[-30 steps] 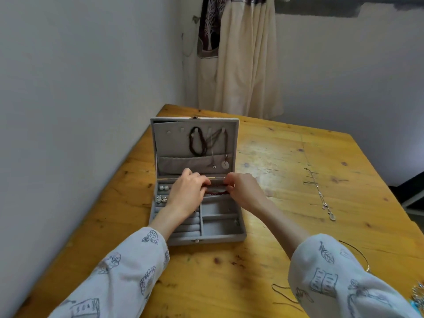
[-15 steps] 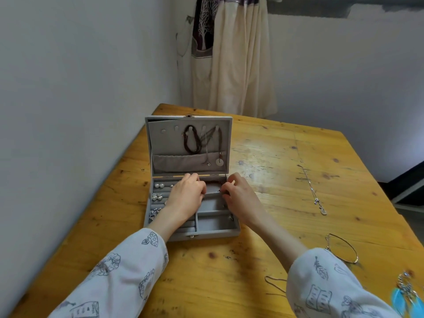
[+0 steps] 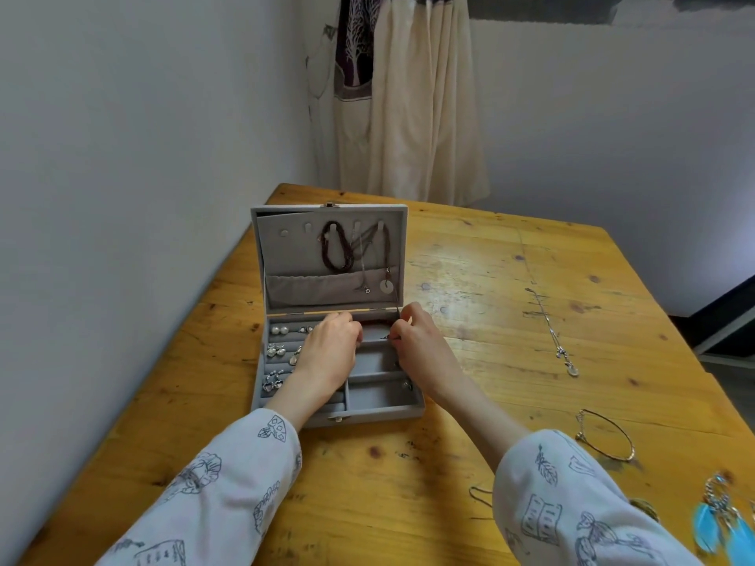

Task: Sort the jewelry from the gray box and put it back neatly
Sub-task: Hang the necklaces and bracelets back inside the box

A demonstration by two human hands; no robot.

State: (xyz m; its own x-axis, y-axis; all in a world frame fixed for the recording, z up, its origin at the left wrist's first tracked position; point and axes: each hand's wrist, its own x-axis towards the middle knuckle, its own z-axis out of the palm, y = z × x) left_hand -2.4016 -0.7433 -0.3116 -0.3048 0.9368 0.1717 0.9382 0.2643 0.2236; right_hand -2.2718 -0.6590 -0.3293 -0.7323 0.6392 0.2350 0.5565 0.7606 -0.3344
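Right hand (image 3: 421,353) pinched thin chain (image 3: 395,304) over gray box (image 3: 380,410); left hand (image 3: 331,353) curled, hold hidden. Risk: chain could snag hanging pendant (image 3: 386,286), tangle.

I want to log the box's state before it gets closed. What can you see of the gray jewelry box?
The gray jewelry box looks velvet-lined and stands open near the wooden table's left edge, its lid upright. Hooks inside the lid hold a dark beaded strand and a cord with a pale disc pendant, above a fabric pocket. The tray has ring rolls with pearl and silver earrings on the left and open compartments on the right. The left hand and right hand reach into the back compartment.
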